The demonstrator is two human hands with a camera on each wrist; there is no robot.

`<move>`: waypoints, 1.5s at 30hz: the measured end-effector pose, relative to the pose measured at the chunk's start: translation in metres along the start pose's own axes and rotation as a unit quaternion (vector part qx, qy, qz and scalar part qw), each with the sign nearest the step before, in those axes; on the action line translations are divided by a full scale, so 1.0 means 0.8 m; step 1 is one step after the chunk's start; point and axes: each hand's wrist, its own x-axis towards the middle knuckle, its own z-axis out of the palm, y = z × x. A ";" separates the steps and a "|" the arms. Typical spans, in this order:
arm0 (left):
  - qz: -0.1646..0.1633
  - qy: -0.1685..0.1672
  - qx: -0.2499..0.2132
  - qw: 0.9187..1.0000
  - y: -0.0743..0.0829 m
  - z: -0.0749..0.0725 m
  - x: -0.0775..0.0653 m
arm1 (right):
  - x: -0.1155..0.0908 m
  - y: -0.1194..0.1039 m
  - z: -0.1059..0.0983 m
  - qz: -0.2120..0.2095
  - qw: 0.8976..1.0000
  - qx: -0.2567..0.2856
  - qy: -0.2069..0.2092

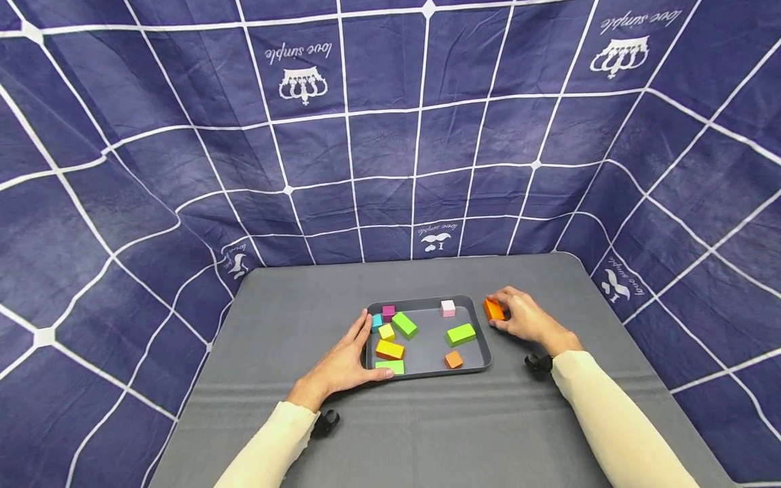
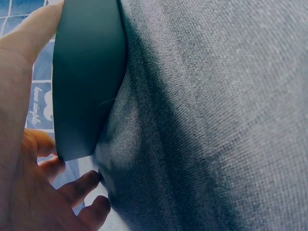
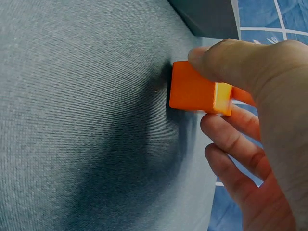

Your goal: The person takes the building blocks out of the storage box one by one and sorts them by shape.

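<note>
My right hand [image 1: 523, 317] pinches an orange block [image 1: 494, 310] between thumb and fingers, just right of the tray. In the right wrist view this block [image 3: 193, 86] sits at or very near the grey cloth; I cannot tell if it touches. My left hand [image 1: 344, 358] rests against the left end of a dark grey tray [image 1: 427, 359], fingers extended along its side and thumb at its front edge. Several blocks lie inside. A light green block [image 1: 390, 367] is beside the left thumb, with a yellow-orange block [image 1: 390, 350] behind it.
Also in the tray are green blocks [image 1: 461, 335] and small cubes, among them a pink cube [image 1: 448, 308], an orange cube [image 1: 453, 360] and a purple cube [image 1: 388, 312]. Grey cloth [image 1: 421, 434] covers the table. Blue gridded curtains [image 1: 378, 149] enclose its back and sides.
</note>
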 end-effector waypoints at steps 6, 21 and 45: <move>0.007 -0.004 0.002 1.000 0.002 -0.003 0.001 | -0.004 0.001 0.005 0.011 1.000 0.001 0.004; 0.010 -0.009 0.000 1.000 0.001 -0.005 0.003 | -0.010 -0.004 -0.001 0.021 1.000 0.006 -0.001; 0.013 -0.012 -0.002 1.000 -0.002 -0.005 0.006 | 0.006 -0.055 -0.024 -0.030 0.999 -0.006 -0.025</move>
